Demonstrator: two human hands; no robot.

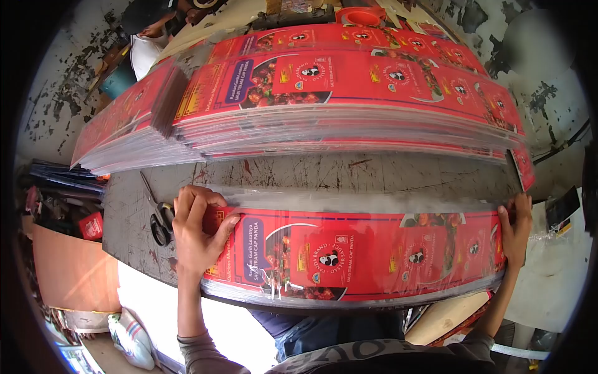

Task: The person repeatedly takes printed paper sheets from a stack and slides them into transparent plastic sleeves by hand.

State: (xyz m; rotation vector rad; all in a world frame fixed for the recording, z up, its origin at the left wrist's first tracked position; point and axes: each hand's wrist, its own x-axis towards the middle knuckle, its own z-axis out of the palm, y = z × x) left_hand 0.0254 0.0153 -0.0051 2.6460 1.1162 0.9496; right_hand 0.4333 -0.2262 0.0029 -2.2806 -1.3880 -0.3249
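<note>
A long red printed sheet (374, 249) with panda logos and food pictures lies across the near edge of the table under clear, shiny plastic. My left hand (200, 227) grips its left end, thumb on top and fingers curled at the far corner. At the opposite end, my right hand (516, 227) holds the right edge between thumb and fingers. Clear plastic extends past the sheet's far side. Black-handled scissors (162, 223) rest on the table just left of my left hand. Whether several sheets lie beneath the top one, I cannot tell.
Behind the sheet stand tall stacks of similar red sheets (349, 81), with another stack (124, 118) to the left. The scratched dark tabletop (299, 171) shows between. A red round container (361, 15) sits at the back. Another person (146, 37) is at the far left.
</note>
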